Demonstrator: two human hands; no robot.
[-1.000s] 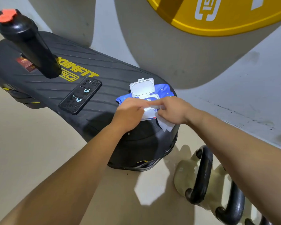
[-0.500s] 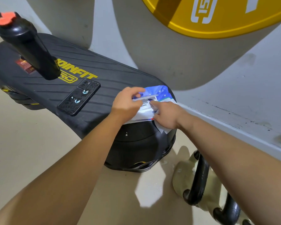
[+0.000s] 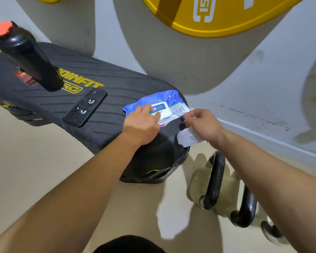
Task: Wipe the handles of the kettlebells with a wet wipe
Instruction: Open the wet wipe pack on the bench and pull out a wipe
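Observation:
A blue and white wet wipe pack (image 3: 169, 102) lies on the near end of a black bench pad (image 3: 117, 88), its white lid closed. My left hand (image 3: 141, 125) presses down on the pack's lid with its fingertips. My right hand (image 3: 202, 124) is just right of the pack and pinches a white wet wipe (image 3: 187, 137) that hangs below it. Pale kettlebells with black handles stand on the floor at lower right: one handle (image 3: 214, 179) is nearest the bench, another handle (image 3: 245, 209) is behind my right forearm.
A black phone (image 3: 85, 106) lies face down on the bench pad. A black bottle (image 3: 27, 55) with a red cap stands at the pad's left. A yellow weight plate (image 3: 217, 13) hangs on the grey wall above. Beige floor lies left and in front.
The pack's lid, open a second ago, is closed under my left hand. My right hand has pulled away to the right with the wipe free of the pack.

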